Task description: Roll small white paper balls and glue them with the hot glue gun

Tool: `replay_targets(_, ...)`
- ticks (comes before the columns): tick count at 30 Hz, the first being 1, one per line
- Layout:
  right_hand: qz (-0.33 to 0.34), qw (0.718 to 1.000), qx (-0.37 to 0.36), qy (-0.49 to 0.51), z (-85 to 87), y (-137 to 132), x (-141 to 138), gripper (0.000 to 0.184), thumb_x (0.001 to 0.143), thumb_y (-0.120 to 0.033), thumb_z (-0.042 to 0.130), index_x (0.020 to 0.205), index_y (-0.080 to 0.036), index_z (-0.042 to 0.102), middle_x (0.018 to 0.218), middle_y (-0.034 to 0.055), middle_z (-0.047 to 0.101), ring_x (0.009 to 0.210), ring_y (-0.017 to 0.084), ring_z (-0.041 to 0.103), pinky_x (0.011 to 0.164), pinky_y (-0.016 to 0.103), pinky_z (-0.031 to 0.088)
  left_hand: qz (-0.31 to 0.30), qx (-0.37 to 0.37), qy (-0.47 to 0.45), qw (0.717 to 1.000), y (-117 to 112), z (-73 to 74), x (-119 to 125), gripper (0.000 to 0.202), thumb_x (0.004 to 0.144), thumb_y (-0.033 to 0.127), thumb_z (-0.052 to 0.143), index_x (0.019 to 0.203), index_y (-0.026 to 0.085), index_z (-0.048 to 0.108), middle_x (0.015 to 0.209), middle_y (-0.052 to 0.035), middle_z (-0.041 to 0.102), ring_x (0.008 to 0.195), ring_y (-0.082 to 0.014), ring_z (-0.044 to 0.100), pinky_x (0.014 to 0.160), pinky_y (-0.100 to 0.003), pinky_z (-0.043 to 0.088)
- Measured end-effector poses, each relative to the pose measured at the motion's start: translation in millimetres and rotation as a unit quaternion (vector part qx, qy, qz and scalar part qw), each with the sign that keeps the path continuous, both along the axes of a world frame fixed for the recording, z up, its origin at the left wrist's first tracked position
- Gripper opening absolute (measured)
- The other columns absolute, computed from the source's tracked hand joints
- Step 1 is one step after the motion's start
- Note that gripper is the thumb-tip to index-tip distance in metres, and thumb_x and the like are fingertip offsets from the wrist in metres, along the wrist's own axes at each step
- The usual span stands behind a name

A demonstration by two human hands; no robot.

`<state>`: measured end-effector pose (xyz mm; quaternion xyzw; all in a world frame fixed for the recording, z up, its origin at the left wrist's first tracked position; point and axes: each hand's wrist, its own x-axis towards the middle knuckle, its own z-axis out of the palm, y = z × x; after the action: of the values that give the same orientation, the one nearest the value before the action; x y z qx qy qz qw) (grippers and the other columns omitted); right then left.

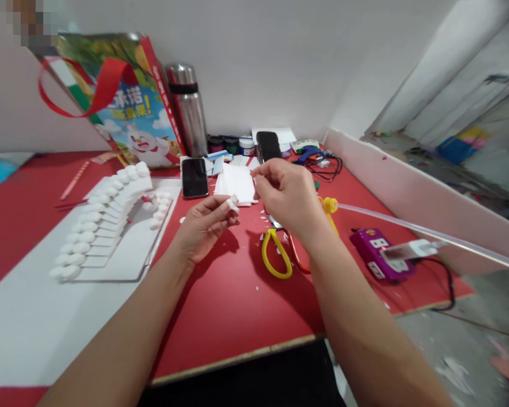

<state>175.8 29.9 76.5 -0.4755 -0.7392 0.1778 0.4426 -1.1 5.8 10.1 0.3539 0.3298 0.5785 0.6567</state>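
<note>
Left hand: we find the left hand (206,226) raised over the red tabletop (229,305), thumb and fingers closed on a small white piece (233,206).
White piece: gripped at the fingertips, clear of the tabletop, in front of the white sheets (235,183) and left of the right hand (286,192).
Right hand: held slightly higher, thumb and forefinger drawn close together; we cannot tell whether anything is pinched between them, the tips being small and soft in this view.
White model: left of the left hand we record a curved white model (125,217), its outer edge lined with round white pads (81,247), resting on a large white board (25,328).
Scissors: beneath the right forearm, a yellow handle loop (263,255) pointing towards the person; white scraps lie around the blades.
Right side: a purple box (379,257) with white lettering sits beyond the right forearm, and a clear rod (419,229) runs above it from a yellow fitting (330,204).
Phones: one dark phone (194,178) lies between the model and the sheets; a second phone (268,146) lies behind the right hand.
Back row: we note a printed bag (131,113) with red handles, and a steel flask (190,116) beside it.
</note>
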Motion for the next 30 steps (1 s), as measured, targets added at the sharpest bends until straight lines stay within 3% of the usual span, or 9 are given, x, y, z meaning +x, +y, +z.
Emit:
replay_targets(5, -0.006, 0.996, -0.059, -0.066, -15.1, -48.5, 20.9, 0.015, 0.093, -0.020, 0.056, 0.083, -0.017, 0.067, 0.064, -0.0001, 0.062, 0.057, 0.013, 0.053, 0.059, 0.027, 0.037, 0.027, 0.030, 0.005, 0.999, -1.9, 1.2, 2.6, 0.030, 0.066, 0.028, 0.097, 0.086, 0.017, 0.078, 0.081, -0.0023, 0.078, 0.072, -0.0141, 0.073, 0.078, -0.029, 0.061)
replay_targets(10, -0.149, 0.981, -0.118, 0.045, -57.5, -103.6, 65.0, 0.017, 0.098, -0.033, 0.057, 0.091, -0.019, 0.066, 0.071, 0.0017, 0.067, 0.061, 0.016, 0.063, 0.061, 0.028, 0.048, 0.050, 0.043, 0.005, 0.998, -3.5, 4.2, 0.5, 0.034, 0.064, 0.028, 0.097, 0.089, 0.015, 0.079, 0.081, -0.0024, 0.078, 0.073, -0.0132, 0.073, 0.076, -0.025, 0.060)
replay_targets(13, -0.236, 0.971, -0.047, 0.010, -70.3, -114.4, 89.3, 0.018, 0.096, -0.034, 0.059, 0.102, -0.019, 0.065, 0.091, 0.0086, 0.073, 0.076, 0.021, 0.068, 0.071, 0.034, 0.054, 0.046, 0.051, 0.011, 0.998, -4.2, 2.9, 0.8, 0.032, 0.065, 0.029, 0.097, 0.089, 0.016, 0.079, 0.081, -0.0020, 0.077, 0.074, -0.0129, 0.073, 0.077, -0.025, 0.059)
replay_targets(16, -0.274, 0.958, 0.029, -0.078, -73.7, -103.2, 106.3, 0.025, 0.094, -0.037, 0.058, 0.104, -0.016, 0.066, 0.102, 0.0159, 0.072, 0.094, 0.028, 0.069, 0.086, 0.044, 0.055, 0.036, 0.064, 0.036, 0.997, -5.9, 1.3, 1.6, 0.026, 0.070, 0.029, 0.094, 0.089, 0.019, 0.079, 0.083, -0.0022, 0.079, 0.076, -0.0138, 0.074, 0.081, -0.026, 0.059)
replay_targets(20, -0.289, 0.947, -0.032, -0.135, -71.4, -68.7, 119.7, 0.046, 0.089, -0.046, 0.057, 0.114, -0.008, 0.067, 0.118, 0.0275, 0.070, 0.112, 0.037, 0.064, 0.096, 0.052, 0.050, 0.025, 0.101, 0.140, 0.985, -10.4, 3.8, 1.2, 0.022, 0.075, 0.029, 0.091, 0.092, 0.020, 0.080, 0.089, -0.0043, 0.080, 0.083, -0.0154, 0.074, 0.085, -0.025, 0.057)
replay_targets(22, -0.257, 0.952, -0.102, -0.134, -68.1, -50.8, 122.7, 0.045, 0.087, -0.049, 0.058, 0.106, -0.011, 0.070, 0.114, 0.0237, 0.072, 0.101, 0.033, 0.067, 0.091, 0.046, 0.051, 0.018, 0.115, 0.195, 0.974, -12.5, 6.3, 0.6, 0.022, 0.077, 0.031, 0.089, 0.093, 0.019, 0.080, 0.091, -0.0058, 0.080, 0.086, -0.0164, 0.074, 0.084, -0.025, 0.057)
replay_targets(25, -0.226, 0.951, -0.188, -0.096, -64.5, -29.9, 123.7, 0.035, 0.076, -0.052, 0.069, 0.071, -0.017, 0.067, 0.077, 0.0117, 0.073, 0.073, 0.025, 0.064, 0.071, 0.035, 0.047, 0.022, 0.117, 0.227, 0.967, -13.7, 9.0, -0.3, 0.025, 0.077, 0.034, 0.089, 0.094, 0.018, 0.081, 0.092, -0.0069, 0.080, 0.086, -0.0180, 0.073, 0.083, -0.027, 0.057)
replay_targets(27, -0.224, 0.948, -0.218, -0.062, -65.7, -21.0, 123.4, 0.037, 0.069, -0.051, 0.072, 0.055, -0.020, 0.058, 0.056, 0.0067, 0.063, 0.057, 0.021, 0.058, 0.057, 0.032, 0.041, 0.019, 0.108, 0.200, 0.974, -12.8, 9.6, -1.0, 0.024, 0.077, 0.035, 0.089, 0.094, 0.019, 0.082, 0.092, -0.0072, 0.081, 0.086, -0.0191, 0.073, 0.085, -0.029, 0.057)
replay_targets(30, -0.219, 0.949, -0.228, -0.009, -71.1, -15.5, 122.6, 0.041, 0.071, -0.053, 0.069, 0.052, -0.019, 0.057, 0.048, 0.0054, 0.059, 0.045, 0.017, 0.052, 0.048, 0.030, 0.037, 0.015, 0.080, 0.127, 0.988, -9.3, 9.1, -1.9, 0.023, 0.078, 0.036, 0.088, 0.091, 0.019, 0.082, 0.091, -0.0074, 0.081, 0.083, -0.0173, 0.073, 0.086, -0.030, 0.058)
